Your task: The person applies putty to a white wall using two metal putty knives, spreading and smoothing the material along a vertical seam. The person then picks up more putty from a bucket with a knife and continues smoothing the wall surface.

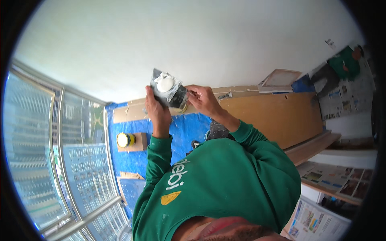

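A blue tarp point(183, 132) covers the middle, with a yellow-lidded tin point(125, 139) on cardboard at its left, tall windows point(48, 160) at the frame's left, and newspapers point(337, 176) lower right.

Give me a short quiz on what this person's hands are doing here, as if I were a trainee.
1. True or false: the left hand holds up a flat metal plate with a white lump of filler on it.
2. Which colour is the sheet on the floor under the hands? A) blue B) red C) white
3. Fill in: the round tin with the yellow lid rests on a piece of ______.

Key:
1. True. The right hand meets the plate's edge; what its fingers hold is too small to tell.
2. A
3. cardboard
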`<action>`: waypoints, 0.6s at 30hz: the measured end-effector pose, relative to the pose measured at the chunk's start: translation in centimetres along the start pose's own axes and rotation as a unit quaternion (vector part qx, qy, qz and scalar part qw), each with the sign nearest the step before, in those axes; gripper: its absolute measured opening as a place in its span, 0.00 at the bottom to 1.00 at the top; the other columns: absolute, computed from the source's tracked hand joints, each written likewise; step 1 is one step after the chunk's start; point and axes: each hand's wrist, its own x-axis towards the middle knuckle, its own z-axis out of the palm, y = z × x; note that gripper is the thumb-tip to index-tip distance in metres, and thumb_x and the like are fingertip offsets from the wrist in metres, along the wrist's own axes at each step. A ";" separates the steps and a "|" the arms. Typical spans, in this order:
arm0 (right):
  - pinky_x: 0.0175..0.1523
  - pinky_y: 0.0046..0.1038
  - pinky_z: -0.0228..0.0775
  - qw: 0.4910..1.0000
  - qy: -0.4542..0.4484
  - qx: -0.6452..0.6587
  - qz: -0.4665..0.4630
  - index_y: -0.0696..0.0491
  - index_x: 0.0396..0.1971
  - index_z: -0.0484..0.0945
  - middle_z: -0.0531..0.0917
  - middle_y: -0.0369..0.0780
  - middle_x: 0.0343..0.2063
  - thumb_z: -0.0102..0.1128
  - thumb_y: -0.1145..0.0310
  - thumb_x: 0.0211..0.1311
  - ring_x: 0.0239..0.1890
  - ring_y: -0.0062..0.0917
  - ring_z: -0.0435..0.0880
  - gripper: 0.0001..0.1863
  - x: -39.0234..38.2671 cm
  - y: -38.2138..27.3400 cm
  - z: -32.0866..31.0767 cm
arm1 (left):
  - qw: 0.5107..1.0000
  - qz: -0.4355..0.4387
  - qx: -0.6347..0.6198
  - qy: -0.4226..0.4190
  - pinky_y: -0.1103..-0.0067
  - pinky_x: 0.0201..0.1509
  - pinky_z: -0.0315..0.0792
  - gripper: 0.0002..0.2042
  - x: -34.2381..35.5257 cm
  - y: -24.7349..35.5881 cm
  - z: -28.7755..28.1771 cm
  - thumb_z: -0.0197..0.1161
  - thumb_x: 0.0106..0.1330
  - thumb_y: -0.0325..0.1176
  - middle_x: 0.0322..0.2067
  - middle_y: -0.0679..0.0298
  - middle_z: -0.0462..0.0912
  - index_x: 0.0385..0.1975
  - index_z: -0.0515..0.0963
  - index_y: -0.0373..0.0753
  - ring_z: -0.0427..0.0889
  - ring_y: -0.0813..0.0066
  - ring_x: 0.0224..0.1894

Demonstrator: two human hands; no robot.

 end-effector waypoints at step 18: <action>0.42 0.30 0.74 0.741 0.376 0.556 0.026 0.44 0.55 0.75 0.85 0.34 0.44 0.56 0.56 0.74 0.45 0.24 0.84 0.15 -4.1 10.1 -26.0 | 0.990 -0.065 0.017 -0.126 0.72 0.66 0.70 0.31 8.6 -11.4 19.8 0.49 0.79 0.56 0.61 0.58 0.75 0.63 0.69 0.31 0.76 0.67 0.60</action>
